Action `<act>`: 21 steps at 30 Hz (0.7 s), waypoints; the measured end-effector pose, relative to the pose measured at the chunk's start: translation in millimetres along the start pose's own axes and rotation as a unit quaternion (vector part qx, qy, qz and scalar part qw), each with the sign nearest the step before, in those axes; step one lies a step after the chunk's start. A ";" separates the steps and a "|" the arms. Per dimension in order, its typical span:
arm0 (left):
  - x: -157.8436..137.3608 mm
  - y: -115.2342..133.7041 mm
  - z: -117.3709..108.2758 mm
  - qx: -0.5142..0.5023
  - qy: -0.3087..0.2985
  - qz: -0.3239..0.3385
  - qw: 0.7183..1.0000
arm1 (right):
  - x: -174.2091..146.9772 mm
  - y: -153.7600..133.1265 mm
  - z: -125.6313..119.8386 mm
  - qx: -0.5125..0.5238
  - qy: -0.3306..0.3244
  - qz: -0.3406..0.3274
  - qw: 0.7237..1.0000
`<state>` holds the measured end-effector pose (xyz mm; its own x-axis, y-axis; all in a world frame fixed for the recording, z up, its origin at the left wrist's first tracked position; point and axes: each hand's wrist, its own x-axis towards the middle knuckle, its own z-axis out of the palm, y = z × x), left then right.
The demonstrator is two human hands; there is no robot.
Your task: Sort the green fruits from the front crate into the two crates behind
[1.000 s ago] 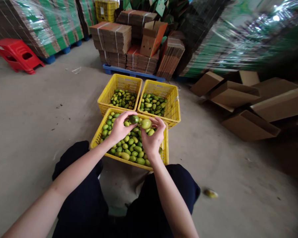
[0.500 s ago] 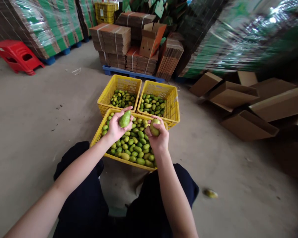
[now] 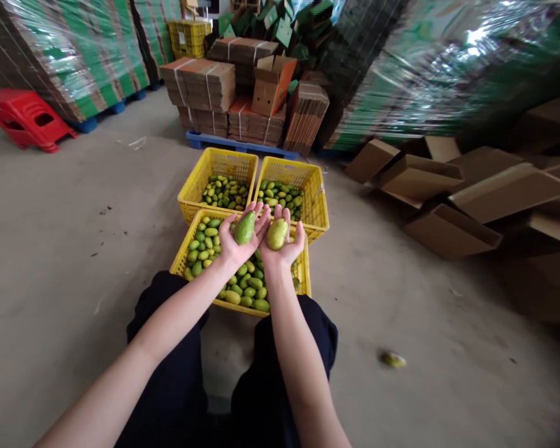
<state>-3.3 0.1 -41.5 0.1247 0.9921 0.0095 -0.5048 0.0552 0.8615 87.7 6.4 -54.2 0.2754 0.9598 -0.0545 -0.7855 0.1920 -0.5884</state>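
Note:
On the upturned palm of my left hand (image 3: 233,242) lies a smooth green pear-shaped avocado (image 3: 245,228). My right hand (image 3: 284,254) holds a rounder, yellow-green avocado (image 3: 277,234), also palm up. The fingers of both hands are stretched out under the fruit, and the hands are side by side, almost touching. Below them stands a yellow crate (image 3: 182,254) filled with green and yellowish fruit (image 3: 203,246), partly hidden by my hands and forearms.
Behind it stand two yellow crates, the left one (image 3: 191,186) and the right one (image 3: 318,193), each part-filled with fruit. Flattened cartons (image 3: 200,81) sit on a blue pallet (image 3: 205,140). Open boxes (image 3: 420,177) lie right; a red stool (image 3: 25,118) stands left. One fruit (image 3: 392,359) is on the floor.
My hands have come closer together and turned palms up, with the fingers opened out beneath the two avocados. The view has shifted slightly.

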 end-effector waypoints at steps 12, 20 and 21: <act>10.4 -15.0 -1.9 -0.083 0.059 -0.008 0.995 | 0.4 2.3 2.7 -0.013 -0.019 0.007 1.000; 11.1 -14.1 -3.1 -0.070 0.072 -0.013 0.995 | 4.0 12.3 -2.0 0.002 0.015 0.017 1.000; 11.3 -13.9 -3.5 -0.067 0.072 -0.011 0.995 | 4.4 13.5 -2.9 -0.002 0.012 0.018 1.000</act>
<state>2.2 10.9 -55.2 0.0184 0.9958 -0.0892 -0.6142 0.0816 0.7849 79.9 12.7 -64.7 0.2597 0.9610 -0.0951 -0.7931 0.1560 -0.5888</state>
